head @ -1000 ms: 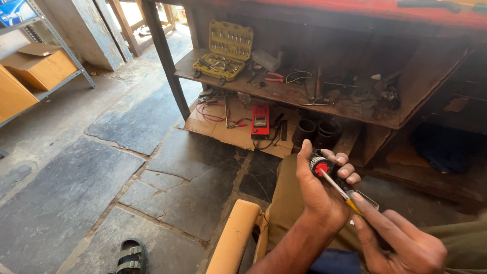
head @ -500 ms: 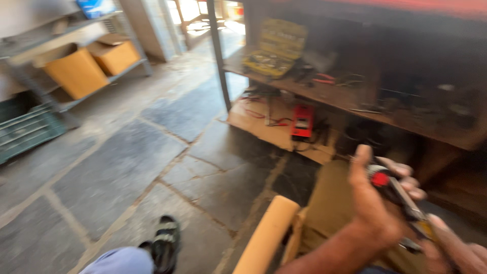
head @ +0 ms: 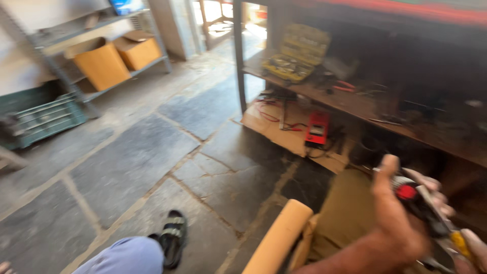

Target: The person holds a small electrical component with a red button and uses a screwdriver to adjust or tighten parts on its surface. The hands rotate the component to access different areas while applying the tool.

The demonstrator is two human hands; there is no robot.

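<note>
At far left, a green plastic crate (head: 43, 119) sits on the stone floor (head: 132, 162) beneath a metal shelf (head: 96, 30) holding two cardboard boxes (head: 114, 58). Lower down, a sandalled foot (head: 172, 243) and a pale blue knee (head: 124, 258) show. Centre, a red meter (head: 317, 129) lies on cardboard under the counter (head: 355, 104), which carries an open yellow tool case (head: 297, 56). At lower right, the left hand (head: 393, 218) curls its grip around a black tool with a red button (head: 413, 200), thumb raised. The right hand (head: 474, 248), mostly cut off, touches the tool's yellow end; how closed its grip is cannot be told
</note>
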